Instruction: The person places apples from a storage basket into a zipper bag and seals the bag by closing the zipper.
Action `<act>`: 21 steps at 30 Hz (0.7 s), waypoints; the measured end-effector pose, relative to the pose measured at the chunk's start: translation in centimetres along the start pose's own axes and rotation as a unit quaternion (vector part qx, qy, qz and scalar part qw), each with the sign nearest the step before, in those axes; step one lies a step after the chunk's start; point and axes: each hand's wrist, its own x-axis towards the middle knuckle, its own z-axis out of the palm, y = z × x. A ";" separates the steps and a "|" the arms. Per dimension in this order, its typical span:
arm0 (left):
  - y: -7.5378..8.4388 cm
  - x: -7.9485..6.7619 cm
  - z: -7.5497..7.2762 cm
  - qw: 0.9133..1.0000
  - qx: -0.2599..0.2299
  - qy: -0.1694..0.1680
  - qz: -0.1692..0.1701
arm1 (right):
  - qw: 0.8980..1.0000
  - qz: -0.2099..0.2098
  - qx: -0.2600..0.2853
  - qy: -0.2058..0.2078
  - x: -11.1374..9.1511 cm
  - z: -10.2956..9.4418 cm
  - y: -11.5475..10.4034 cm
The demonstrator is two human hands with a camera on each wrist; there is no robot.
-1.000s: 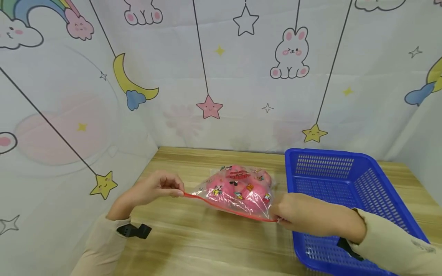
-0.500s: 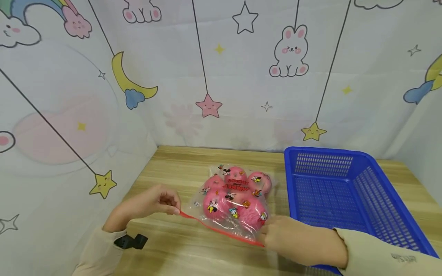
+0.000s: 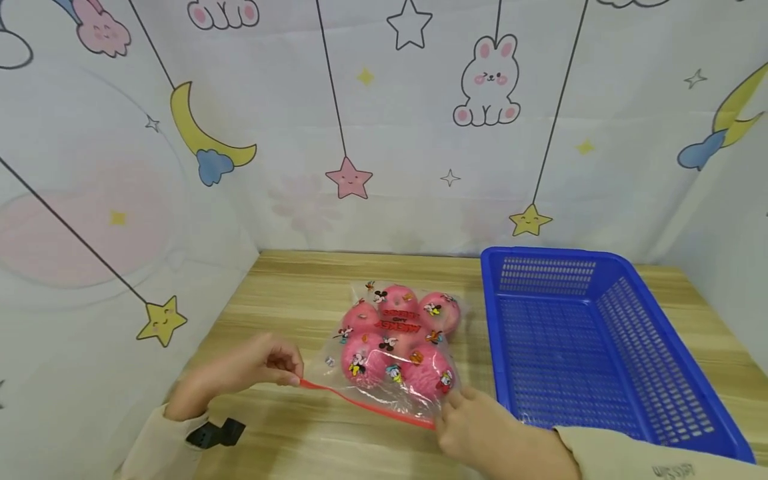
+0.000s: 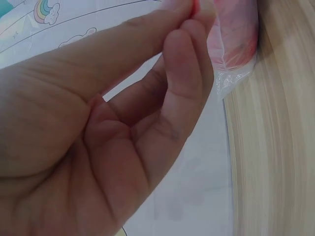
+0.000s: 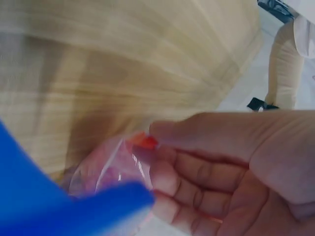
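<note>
A clear zip bag (image 3: pixel 393 333) printed with cartoon figures lies on the wooden table, several round pink things (image 3: pixel 365 360) showing through it. Along its near side runs a red zip edge (image 3: pixel 372 405). My left hand (image 3: pixel 264 363) pinches the left end of that edge between thumb and forefinger; in the left wrist view the fingertips of my left hand (image 4: pixel 147 108) meet at the top, beside the bag. The right end is pinched by my right hand (image 3: pixel 474 427). In the right wrist view, red shows between thumb and finger of my right hand (image 5: pixel 206 172).
A blue plastic basket (image 3: pixel 492 333) with slotted walls stands right of the bag, near my right forearm; its blurred rim (image 5: pixel 113 204) crosses the right wrist view. A white cartoon-printed cloth (image 3: pixel 408 133) hangs behind and at the sides of the table (image 3: pixel 312 273).
Both hands have brought the bag's red edge down and nearer, so the bag now lies flatter with its print facing up. The head view has shifted slightly.
</note>
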 end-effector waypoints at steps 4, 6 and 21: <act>0.1 -0.3 0.1 1.000 0.008 -0.002 -0.006 | 0.999 0.025 -0.003 0.046 -0.1 0.3 -0.9; 0.2 -0.5 0.3 1.000 0.009 -0.005 -0.016 | 0.994 0.044 -0.010 0.097 -0.2 0.9 -1.4; 0.8 -0.3 1.8 0.998 0.013 -0.027 -0.057 | 0.968 0.141 -0.030 0.205 -0.8 4.6 -5.9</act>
